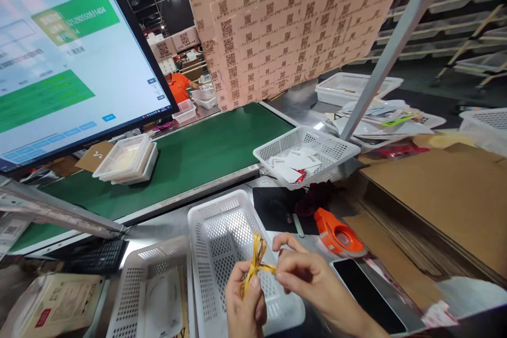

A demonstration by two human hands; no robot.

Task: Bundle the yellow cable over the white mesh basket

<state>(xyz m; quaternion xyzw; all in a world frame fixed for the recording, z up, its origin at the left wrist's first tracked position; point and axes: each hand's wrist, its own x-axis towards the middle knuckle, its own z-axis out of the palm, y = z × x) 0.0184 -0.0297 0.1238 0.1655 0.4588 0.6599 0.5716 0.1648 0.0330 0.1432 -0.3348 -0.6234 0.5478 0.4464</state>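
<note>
Yellow rubber bands point(256, 262): thin, flat, glossy, bunched into a tangle with loops sticking up and a strand trailing down. Both hands pinched them between thumb and fingertips, left hand point(246, 303) closed on the lower part, right hand point(307, 276) closed on the right end. Bands sat between the two hands, held in the air just above an empty white basket point(206, 245), rectangular perforated plastic, on the steel bench point(158, 232). Second same-type basket point(134, 285) to the left held white sheets. Orange plastic tape dispenser point(336, 232) lay right of the hands, next to a black phone point(366, 290) with glossy screen. Green conveyor belt point(198, 156), matte, ran behind, carrying stacked white baskets point(127, 158). Flat brown cardboard point(443, 195) far right.
</note>
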